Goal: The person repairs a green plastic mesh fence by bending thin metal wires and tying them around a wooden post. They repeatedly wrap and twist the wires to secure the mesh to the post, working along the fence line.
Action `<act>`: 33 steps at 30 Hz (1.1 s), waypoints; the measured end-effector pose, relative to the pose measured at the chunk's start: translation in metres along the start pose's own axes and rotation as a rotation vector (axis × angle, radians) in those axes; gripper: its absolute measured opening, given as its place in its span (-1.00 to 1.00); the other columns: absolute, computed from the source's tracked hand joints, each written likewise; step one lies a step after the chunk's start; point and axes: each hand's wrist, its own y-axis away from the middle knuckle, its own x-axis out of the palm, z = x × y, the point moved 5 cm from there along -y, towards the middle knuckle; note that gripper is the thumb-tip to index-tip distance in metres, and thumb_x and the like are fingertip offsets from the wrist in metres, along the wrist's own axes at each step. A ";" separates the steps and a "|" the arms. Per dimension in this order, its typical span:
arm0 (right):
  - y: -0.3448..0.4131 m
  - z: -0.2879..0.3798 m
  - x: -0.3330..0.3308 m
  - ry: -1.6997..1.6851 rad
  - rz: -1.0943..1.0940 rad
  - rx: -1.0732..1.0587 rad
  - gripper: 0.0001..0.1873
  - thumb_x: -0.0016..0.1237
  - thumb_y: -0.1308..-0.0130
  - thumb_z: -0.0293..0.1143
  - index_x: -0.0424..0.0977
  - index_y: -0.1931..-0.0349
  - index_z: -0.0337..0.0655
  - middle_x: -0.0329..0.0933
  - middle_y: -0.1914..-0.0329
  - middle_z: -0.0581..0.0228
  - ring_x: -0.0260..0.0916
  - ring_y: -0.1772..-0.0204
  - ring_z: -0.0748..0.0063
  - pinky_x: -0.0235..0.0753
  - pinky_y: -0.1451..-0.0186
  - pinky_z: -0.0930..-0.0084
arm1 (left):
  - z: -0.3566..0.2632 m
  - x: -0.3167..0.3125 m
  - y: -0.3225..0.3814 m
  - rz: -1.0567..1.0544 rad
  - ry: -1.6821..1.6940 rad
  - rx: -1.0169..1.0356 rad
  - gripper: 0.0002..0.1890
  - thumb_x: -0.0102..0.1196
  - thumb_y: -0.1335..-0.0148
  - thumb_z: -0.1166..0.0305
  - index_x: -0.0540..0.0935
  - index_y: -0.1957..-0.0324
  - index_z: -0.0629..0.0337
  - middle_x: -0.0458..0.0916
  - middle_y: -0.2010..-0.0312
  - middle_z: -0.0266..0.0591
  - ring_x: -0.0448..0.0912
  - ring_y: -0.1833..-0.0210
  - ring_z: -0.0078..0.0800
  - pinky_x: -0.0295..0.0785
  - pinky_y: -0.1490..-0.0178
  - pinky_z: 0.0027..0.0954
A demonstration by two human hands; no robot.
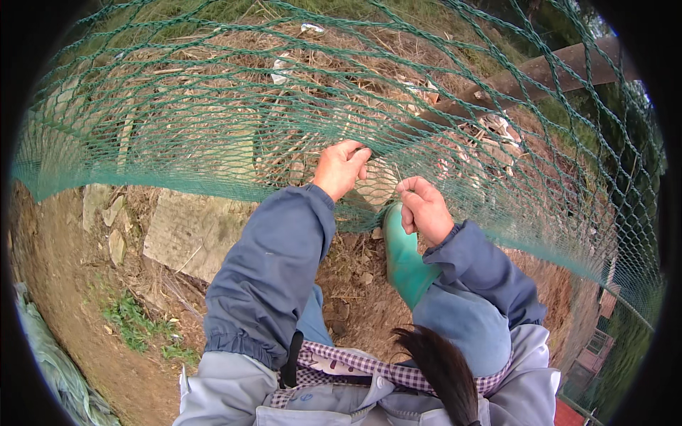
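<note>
Green knotted netting hangs across the view in front of me. My left hand is at the net near the middle, thumb and fingers pinched together on its mesh close to a wooden pole. Lower and to the right, my right hand pinches a thin, pale strand that runs up towards the net; what kind of strand it is cannot be told. The green rubber boot on my foot stands just below my right hand, by the net's lower edge.
Flat stone slabs lie on bare soil at the left. Behind the net are dry stalks and white scraps. Green weeds grow lower left, near a crumpled plastic sheet. The wooden pole slants up to the right.
</note>
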 end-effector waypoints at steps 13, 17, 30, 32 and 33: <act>-0.054 -0.005 -0.002 -0.213 -0.221 -0.226 -0.82 -0.14 -0.28 -0.41 0.38 0.19 -0.32 0.28 0.66 0.44 0.06 0.69 0.71 0.02 0.68 0.70 | 0.000 -0.004 -0.008 -0.110 -0.173 0.193 -0.64 -0.03 -0.22 0.31 0.51 0.68 0.26 0.42 0.77 -0.35 0.34 0.75 -0.65 0.21 0.67 -0.53; -0.052 -0.013 -0.012 -0.347 -0.153 -0.212 -0.80 -0.16 -0.26 -0.45 0.38 0.17 -0.36 0.25 0.69 0.45 0.06 0.71 0.69 0.06 0.67 0.67 | 0.003 0.000 -0.003 -0.143 -0.243 0.169 -0.68 -0.04 -0.19 0.32 0.57 0.62 0.28 0.51 0.72 -0.26 0.41 0.65 -0.57 0.32 0.51 -0.42; -0.049 0.002 0.001 -0.722 0.175 0.013 -0.81 -0.23 -0.27 -0.46 0.13 0.50 0.01 0.00 0.80 0.50 -0.03 0.77 0.56 -0.01 0.69 0.53 | -0.004 0.009 0.000 -0.165 -0.265 0.346 -0.63 -0.18 -0.22 0.37 0.60 0.63 0.24 0.49 0.75 -0.20 0.44 0.63 -0.36 0.35 0.45 -0.32; -0.049 0.005 0.005 -0.766 0.069 0.063 -0.80 -0.23 -0.27 -0.48 0.13 0.51 0.01 0.01 0.80 0.51 -0.04 0.77 0.57 -0.01 0.70 0.54 | -0.005 0.011 0.000 -0.171 -0.259 0.378 -0.64 -0.18 -0.21 0.38 0.59 0.64 0.24 0.49 0.75 -0.21 0.44 0.64 -0.37 0.34 0.46 -0.33; -0.051 0.005 0.006 -0.796 0.036 0.069 -0.80 -0.23 -0.27 -0.49 0.13 0.52 0.01 0.02 0.80 0.52 -0.04 0.77 0.57 -0.01 0.70 0.54 | -0.007 0.011 0.000 -0.182 -0.269 0.404 -0.64 -0.18 -0.20 0.39 0.59 0.64 0.25 0.48 0.75 -0.22 0.43 0.64 -0.38 0.34 0.46 -0.34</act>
